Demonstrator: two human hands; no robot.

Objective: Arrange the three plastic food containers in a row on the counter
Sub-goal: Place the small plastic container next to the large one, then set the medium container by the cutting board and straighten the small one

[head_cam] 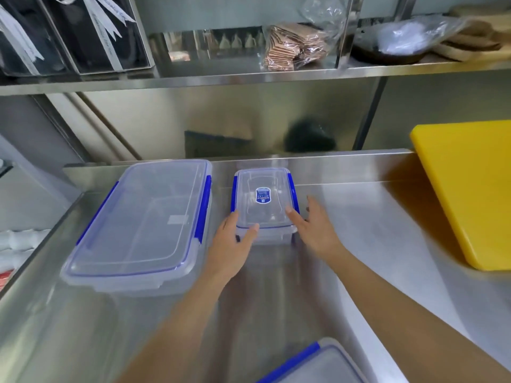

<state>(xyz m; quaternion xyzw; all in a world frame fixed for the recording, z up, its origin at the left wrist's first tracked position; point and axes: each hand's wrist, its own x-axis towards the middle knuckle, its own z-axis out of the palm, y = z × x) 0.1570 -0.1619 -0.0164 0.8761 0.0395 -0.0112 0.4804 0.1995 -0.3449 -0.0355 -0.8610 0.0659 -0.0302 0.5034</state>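
A small clear container (264,200) with blue latches and a blue label sits at the back middle of the steel counter (373,239). My left hand (232,244) grips its near left corner, thumb on the lid. My right hand (312,228) rests against its near right corner, fingers spread. A large clear container (143,225) with blue latches lies to the left, close beside the small one but apart. A third container (318,366) shows only its blue-edged corner at the bottom of the view.
A yellow cutting board (470,189) leans at the right side of the counter. A steel shelf (249,73) above holds black boxes, wrapped packets and plastic bags. The counter's left edge drops off past the large container.
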